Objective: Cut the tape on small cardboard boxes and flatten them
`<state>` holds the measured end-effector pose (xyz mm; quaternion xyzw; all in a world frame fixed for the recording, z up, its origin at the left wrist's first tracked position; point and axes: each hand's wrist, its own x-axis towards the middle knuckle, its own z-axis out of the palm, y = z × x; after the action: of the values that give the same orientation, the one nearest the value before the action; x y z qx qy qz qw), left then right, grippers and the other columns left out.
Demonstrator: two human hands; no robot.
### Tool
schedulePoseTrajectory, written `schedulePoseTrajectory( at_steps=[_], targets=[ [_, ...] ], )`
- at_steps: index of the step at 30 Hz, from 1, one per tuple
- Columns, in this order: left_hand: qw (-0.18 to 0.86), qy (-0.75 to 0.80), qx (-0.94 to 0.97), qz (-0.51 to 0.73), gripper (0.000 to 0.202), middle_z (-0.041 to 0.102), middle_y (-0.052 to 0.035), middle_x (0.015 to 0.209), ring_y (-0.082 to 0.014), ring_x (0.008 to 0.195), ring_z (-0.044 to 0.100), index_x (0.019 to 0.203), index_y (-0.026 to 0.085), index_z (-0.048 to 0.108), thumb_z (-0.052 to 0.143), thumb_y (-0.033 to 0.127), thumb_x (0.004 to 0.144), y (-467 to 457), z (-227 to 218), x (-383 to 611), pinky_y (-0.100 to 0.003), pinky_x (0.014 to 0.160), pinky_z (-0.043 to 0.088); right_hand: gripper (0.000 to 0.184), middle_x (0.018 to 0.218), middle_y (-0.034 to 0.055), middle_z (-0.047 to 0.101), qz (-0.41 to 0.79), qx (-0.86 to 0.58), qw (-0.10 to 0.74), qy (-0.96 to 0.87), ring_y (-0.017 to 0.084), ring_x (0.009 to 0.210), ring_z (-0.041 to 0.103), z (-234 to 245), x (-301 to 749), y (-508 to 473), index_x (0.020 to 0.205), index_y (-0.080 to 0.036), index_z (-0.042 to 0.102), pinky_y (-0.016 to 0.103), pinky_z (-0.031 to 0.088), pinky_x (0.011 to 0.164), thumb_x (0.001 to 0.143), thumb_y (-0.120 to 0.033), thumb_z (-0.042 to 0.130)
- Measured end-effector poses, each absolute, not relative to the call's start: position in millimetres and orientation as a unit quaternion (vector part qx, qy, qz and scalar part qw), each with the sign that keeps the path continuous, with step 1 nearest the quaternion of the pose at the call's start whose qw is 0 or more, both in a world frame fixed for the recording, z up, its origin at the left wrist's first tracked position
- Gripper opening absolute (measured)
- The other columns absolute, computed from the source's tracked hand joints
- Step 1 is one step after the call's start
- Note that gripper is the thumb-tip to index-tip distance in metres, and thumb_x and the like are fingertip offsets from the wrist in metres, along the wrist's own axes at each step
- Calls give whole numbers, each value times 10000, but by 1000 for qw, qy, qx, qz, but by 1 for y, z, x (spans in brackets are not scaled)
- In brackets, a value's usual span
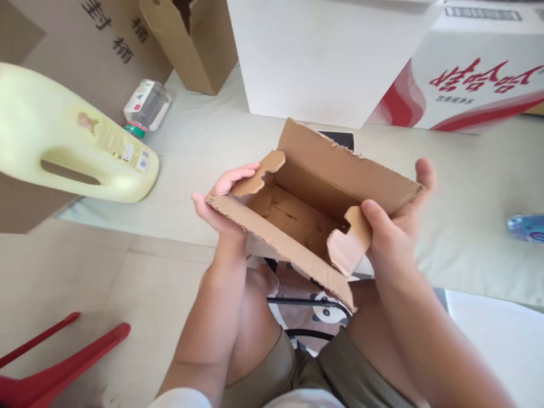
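Between my hands is an open cardboard box [340, 167], held tilted above my lap with its top flaps spread outward. Its inside shows bare brown board, and the long flaps have rough, torn edges. My left hand [225, 198] grips the left end, fingers behind the small notched flap. On the right end, my right hand [393, 229] has its thumb on the other notched flap and its fingers behind the wall. A dark flat object [340, 140], partly hidden by the box, lies just beyond it on the pale cloth.
A large yellow jug [106, 153] and a clear bottle with a green cap [147, 107] lie at the left. Behind stand a tall cardboard box [208, 51], a white box [314, 56] and a red-and-white carton [459, 85]. A blue bottle [527, 228] is far right; red legs [97, 345] lower left.
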<state>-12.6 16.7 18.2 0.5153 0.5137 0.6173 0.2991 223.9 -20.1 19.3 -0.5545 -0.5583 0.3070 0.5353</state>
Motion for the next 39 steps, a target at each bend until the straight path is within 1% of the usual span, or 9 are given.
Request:
schedulePoseTrajectory(
  at_steps=[3,6,9,11,15,22,26,29,39],
  targets=[
    [272,560,519,586,939,758,-147,1121,-280,1177,714,888,245,661,-145,726,897,21,25,-6,-438,1036,586,653,1286,111,648,331,-565,562,-505,282,1102,706,10,228,-23,1497,-370,370,437,614,869,918,-483,650],
    [293,556,485,608,893,764,-137,1044,-266,1109,735,808,245,624,-82,784,902,26,25,-2,-433,1027,591,397,1260,88,678,339,-568,567,-491,274,1143,693,2,234,-28,1308,-317,595,450,597,944,941,-454,657],
    [290,496,462,675,693,779,-79,948,-233,1014,752,771,237,642,234,757,979,28,17,-1,-415,1010,590,218,1151,55,705,324,-499,583,-554,248,1087,700,-1,241,-32,1151,-319,708,445,589,967,937,-358,696],
    [274,468,473,695,502,785,-37,918,-201,968,751,799,234,698,489,654,979,28,11,-2,-357,967,588,245,1115,71,687,305,-416,585,-626,258,1077,690,-1,244,-32,1131,-296,749,457,586,976,908,-398,732],
    [282,454,506,677,250,794,6,948,-150,942,745,929,264,786,692,496,933,26,2,-9,-253,863,575,572,1178,115,627,343,-323,614,-633,300,1124,651,-2,248,-33,1194,-249,774,510,547,1021,936,-704,542],
    [308,446,546,639,288,797,-17,1094,-195,1074,748,1014,289,787,700,544,915,25,-2,-21,-315,959,594,207,1169,73,680,316,-381,584,-643,270,1147,617,-11,253,-36,1104,-292,764,441,478,988,950,-345,636],
    [317,458,564,610,362,780,-23,1221,-253,1201,725,1145,329,768,744,564,872,28,-1,-20,-410,1058,585,260,1215,71,667,351,-365,586,-633,271,1165,605,-19,260,-41,1206,-312,705,436,466,983,974,-387,615],
    [312,462,579,595,315,788,-12,1216,-274,1254,704,1059,328,812,726,573,881,29,1,-15,-469,1142,544,274,1249,71,645,374,-362,586,-621,269,1199,587,-25,265,-45,1228,-323,688,427,455,1004,983,-418,609],
    [326,447,564,613,208,814,8,1134,-267,1229,718,975,325,844,758,481,869,35,2,-4,-468,1164,531,202,1148,57,647,332,-384,608,-610,240,1087,619,-18,252,-41,1119,-300,694,407,482,958,945,-397,660]
  ],
)
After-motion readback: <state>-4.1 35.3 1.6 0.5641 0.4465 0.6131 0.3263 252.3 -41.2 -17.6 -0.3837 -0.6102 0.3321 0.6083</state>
